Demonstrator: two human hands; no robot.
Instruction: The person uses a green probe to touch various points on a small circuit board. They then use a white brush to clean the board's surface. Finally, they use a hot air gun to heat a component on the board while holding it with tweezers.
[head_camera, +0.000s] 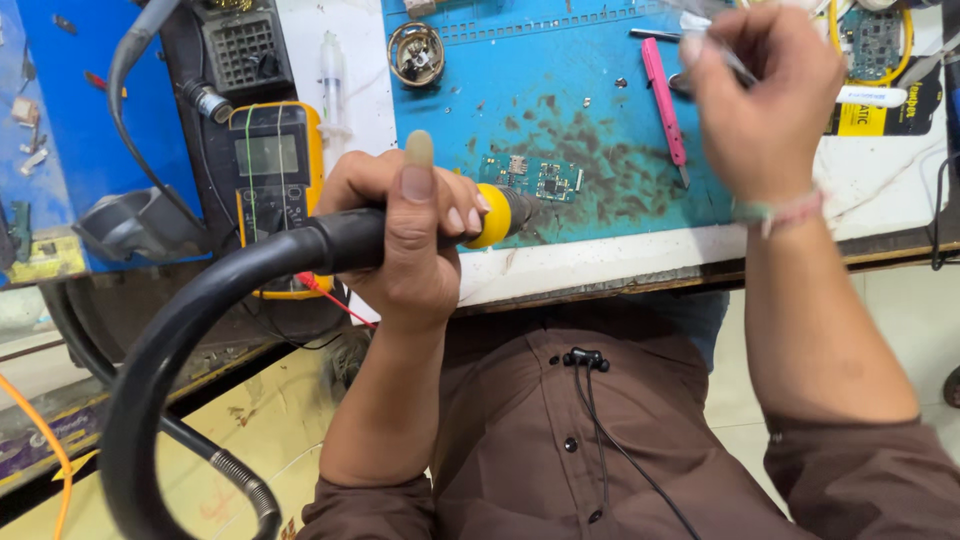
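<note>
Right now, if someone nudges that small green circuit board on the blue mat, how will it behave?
The circuit board looks thin and flat, so it would probably slide, not roll or tip. It seems light and stiff. Its tiny exposed parts look fragile, and the hot-air tool in the left hand sits close.

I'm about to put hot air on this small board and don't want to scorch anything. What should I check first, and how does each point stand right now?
1. Left hand firmly gripping the hot air handle: ok.
2. Nozzle aimed at the green circuit board: ok, its tip lies right beside the board.
3. Board lying flat on the blue mat: ok.
4. Right hand ready over the board: not ok, it is raised off to the side, holding something thin and blurred.
5. Pink tool away from the nozzle: ok.
6. Air running: cannot tell.
</note>
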